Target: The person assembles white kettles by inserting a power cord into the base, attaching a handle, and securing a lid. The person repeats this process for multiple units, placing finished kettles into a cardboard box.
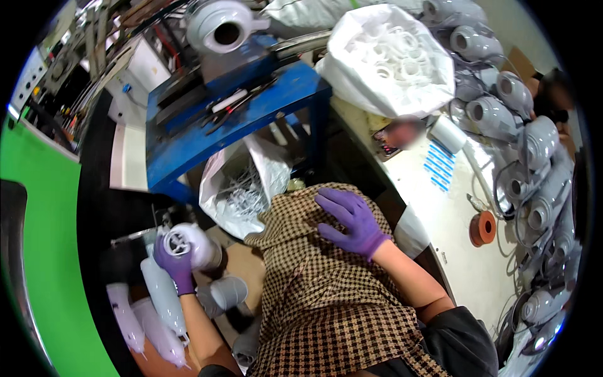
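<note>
Head view: left hand (178, 267) clamped on the open end of a pale housing (204, 246), body extending right of it; long grey housing (163, 296) just below that hand. Right hand (357, 226) fingers spread over the checked apron (320, 289) (contact unclear), desk (465, 232) to its right.

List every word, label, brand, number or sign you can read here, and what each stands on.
None can be read.
Pale housing in the left hand: no lettering visible.
Pale panel with dark round spots, far left: any markings are too small.
Dark, multicoloured item on the table: partly blurred, nothing legible.
Blue strips on the table: no lettering discernible.
</note>
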{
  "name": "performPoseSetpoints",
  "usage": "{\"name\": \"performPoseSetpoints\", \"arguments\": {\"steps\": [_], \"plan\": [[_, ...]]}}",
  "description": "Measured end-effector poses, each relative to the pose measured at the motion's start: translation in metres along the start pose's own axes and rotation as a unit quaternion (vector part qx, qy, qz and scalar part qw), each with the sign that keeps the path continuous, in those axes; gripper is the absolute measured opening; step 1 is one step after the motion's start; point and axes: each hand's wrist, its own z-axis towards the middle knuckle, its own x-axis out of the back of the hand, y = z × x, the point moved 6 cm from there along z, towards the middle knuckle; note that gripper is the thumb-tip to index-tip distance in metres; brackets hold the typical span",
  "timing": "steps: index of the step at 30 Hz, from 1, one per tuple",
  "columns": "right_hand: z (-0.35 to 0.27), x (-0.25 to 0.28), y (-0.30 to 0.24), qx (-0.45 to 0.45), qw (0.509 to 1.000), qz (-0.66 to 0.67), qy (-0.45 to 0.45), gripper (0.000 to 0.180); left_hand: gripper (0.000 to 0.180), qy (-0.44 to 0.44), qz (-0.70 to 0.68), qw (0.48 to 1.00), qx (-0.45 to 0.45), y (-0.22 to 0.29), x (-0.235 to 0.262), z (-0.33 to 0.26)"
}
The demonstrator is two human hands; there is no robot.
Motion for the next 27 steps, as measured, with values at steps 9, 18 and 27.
{"name": "performPoseSetpoints", "arguments": {"steps": [9,18,27], "plan": [[-0.010,-0.051,-0.115,0.083,0.996,0.010,-0.042,0.074,0.049,-0.082,-0.128,0.976,-0.154,0.312,0.058,-0.011],[-0.047,-0.100,-0.069,-0.072,0.960,-0.031,-0.269,0.042,0.044,-0.086,-0.169,0.953,-0.235,0.340,0.032,-0.023],[-0.016,-0.067,-0.073,-0.201,0.940,0.034,-0.274,0.055,0.033,-0.061,-0.141,0.943,-0.296,0.353,0.011,0.000]]}}
